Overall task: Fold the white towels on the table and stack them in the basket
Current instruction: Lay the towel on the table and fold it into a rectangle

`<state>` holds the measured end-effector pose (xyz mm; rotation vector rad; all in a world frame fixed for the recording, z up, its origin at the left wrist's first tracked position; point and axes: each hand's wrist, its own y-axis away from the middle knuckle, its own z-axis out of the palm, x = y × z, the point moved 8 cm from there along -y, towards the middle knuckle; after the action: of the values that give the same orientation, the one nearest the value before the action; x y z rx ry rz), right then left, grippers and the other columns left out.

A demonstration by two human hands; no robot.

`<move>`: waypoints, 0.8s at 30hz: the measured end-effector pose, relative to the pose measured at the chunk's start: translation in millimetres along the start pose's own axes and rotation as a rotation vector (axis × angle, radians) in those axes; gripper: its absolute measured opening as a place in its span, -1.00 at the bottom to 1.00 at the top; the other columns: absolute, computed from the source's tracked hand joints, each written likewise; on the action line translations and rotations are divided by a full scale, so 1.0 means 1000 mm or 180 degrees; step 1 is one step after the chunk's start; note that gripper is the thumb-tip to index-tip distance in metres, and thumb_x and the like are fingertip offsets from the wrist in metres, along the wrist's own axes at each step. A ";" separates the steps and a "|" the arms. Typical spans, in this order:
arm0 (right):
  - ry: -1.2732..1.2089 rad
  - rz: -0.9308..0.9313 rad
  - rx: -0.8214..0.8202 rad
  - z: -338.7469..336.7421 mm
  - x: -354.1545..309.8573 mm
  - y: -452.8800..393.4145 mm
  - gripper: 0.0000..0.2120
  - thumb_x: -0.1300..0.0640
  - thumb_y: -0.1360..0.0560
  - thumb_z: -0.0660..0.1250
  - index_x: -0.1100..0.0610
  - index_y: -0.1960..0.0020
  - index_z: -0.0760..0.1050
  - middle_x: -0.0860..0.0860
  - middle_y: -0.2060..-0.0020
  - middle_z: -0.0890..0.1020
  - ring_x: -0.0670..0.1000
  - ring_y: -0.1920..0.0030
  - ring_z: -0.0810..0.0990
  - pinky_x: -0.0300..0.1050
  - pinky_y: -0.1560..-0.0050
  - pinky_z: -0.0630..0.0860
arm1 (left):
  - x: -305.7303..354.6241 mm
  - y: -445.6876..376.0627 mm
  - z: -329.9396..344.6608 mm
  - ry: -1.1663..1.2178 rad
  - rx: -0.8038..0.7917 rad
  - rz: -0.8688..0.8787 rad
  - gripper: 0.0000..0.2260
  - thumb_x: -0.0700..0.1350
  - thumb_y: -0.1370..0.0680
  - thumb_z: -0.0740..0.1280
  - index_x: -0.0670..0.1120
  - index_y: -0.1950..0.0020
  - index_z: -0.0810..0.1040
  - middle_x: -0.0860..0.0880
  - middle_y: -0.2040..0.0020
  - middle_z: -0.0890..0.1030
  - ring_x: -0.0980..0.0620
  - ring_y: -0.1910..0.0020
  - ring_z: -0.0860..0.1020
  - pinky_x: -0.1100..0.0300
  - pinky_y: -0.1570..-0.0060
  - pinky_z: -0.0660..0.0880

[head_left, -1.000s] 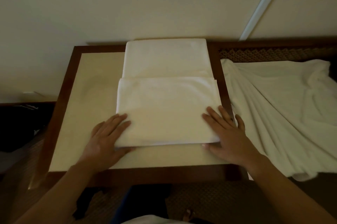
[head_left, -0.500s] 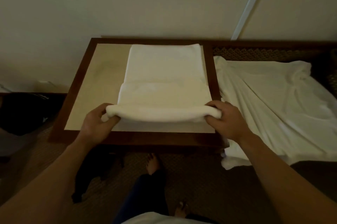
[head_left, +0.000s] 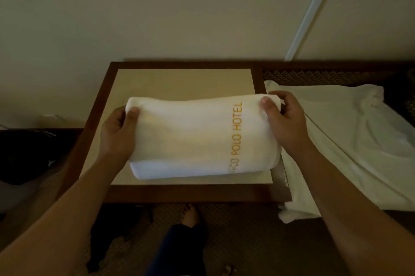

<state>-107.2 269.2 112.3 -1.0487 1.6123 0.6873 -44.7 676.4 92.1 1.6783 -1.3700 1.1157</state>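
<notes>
Folded towel held by both far corners over the bench

The folded white towel (head_left: 197, 138) (gold hotel lettering along its right side) is soft and light, so it will sag unless held at both ends. The left hand (head_left: 118, 134) and right hand (head_left: 284, 123) each have a curled grip on a far corner, thumbs on top, its near edge low over the bench (head_left: 184, 80). I count one folded towel and one loose white towel (head_left: 350, 141) spread to the right; no basket is in sight.
</notes>
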 end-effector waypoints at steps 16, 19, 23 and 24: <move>0.3112 -0.0126 -0.0208 0.091 0.075 -0.143 -0.53 -0.16 -0.63 0.23 -0.02 -0.49 0.37 0.12 -0.44 0.39 0.25 -0.40 0.39 0.27 -0.27 0.36 | -0.035 -0.169 0.112 -0.1960 -0.0665 0.0139 -0.51 0.13 -0.68 0.21 -0.03 -0.56 0.27 -0.15 -0.51 0.37 -0.25 -0.41 0.40 -0.16 -0.33 0.38; 0.3263 -0.0678 -0.1176 0.126 0.059 -0.144 -0.42 -0.34 -0.59 0.04 -0.12 -0.51 0.34 -0.01 -0.54 0.32 0.16 -0.53 0.25 0.30 -0.41 0.19 | -0.003 -0.143 0.135 -0.2664 -0.0763 0.1030 -0.52 0.16 -0.66 0.15 0.01 -0.54 0.28 -0.11 -0.59 0.26 -0.22 -0.51 0.29 -0.23 -0.40 0.28; 0.3699 -0.0300 -0.2053 0.144 0.071 -0.132 -0.32 -0.47 -0.54 -0.10 -0.12 -0.50 0.27 0.02 -0.39 0.47 0.16 -0.38 0.44 0.25 -0.38 0.25 | -0.021 -0.041 0.171 -0.2936 -0.2192 0.2037 -0.40 0.37 -0.63 -0.11 0.17 -0.61 0.20 0.00 -0.67 0.09 -0.16 -0.63 0.07 -0.31 -0.51 0.07; 0.3727 -0.0098 -0.2010 0.139 0.073 -0.131 -0.32 -0.49 -0.54 -0.06 -0.09 -0.45 0.31 0.03 -0.34 0.50 0.16 -0.34 0.47 0.23 -0.35 0.29 | -0.028 -0.038 0.170 -0.2992 -0.2366 0.2336 -0.40 0.39 -0.63 -0.10 0.19 -0.62 0.19 0.01 -0.68 0.04 -0.16 -0.65 0.02 -0.34 -0.51 0.03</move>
<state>66.8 306.2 11.8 -2.1943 2.3930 0.5876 22.8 541.7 -0.4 1.1249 -2.6928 -0.0453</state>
